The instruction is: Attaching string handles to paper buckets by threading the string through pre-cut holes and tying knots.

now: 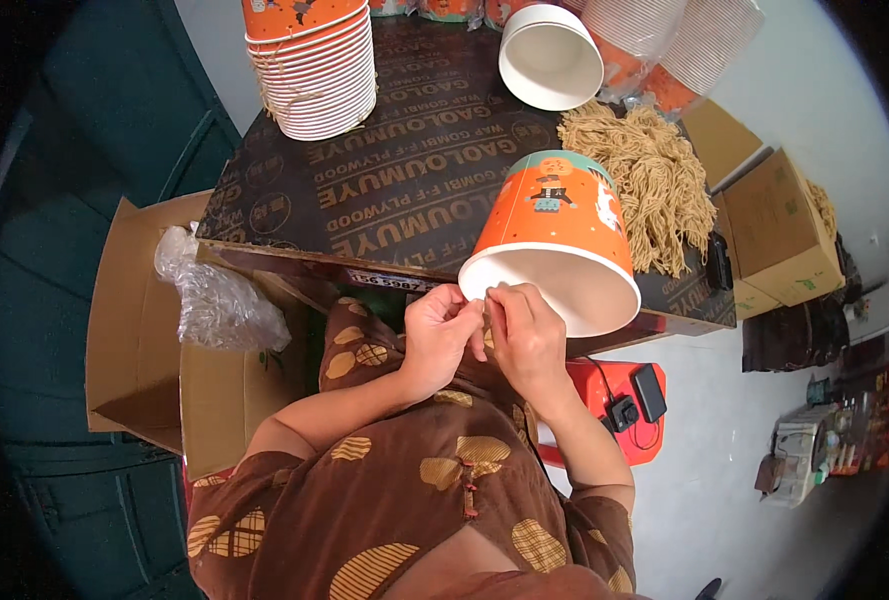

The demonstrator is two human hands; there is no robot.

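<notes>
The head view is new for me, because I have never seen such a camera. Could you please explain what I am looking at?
Gladly. There is no machine here: a person works with two bare hands. A wide fisheye camera on the head looks down, so straight edges bend.

On the dark table, an orange paper bucket lies tipped, its white mouth toward the person. The left hand and right hand meet at its rim, fingertips close together; whether they pinch something thin is too small to tell.

To the bucket's right lies a heap of tan strands. Farther back stand a stack of buckets on the left and a white-lined bucket on the right.
</notes>
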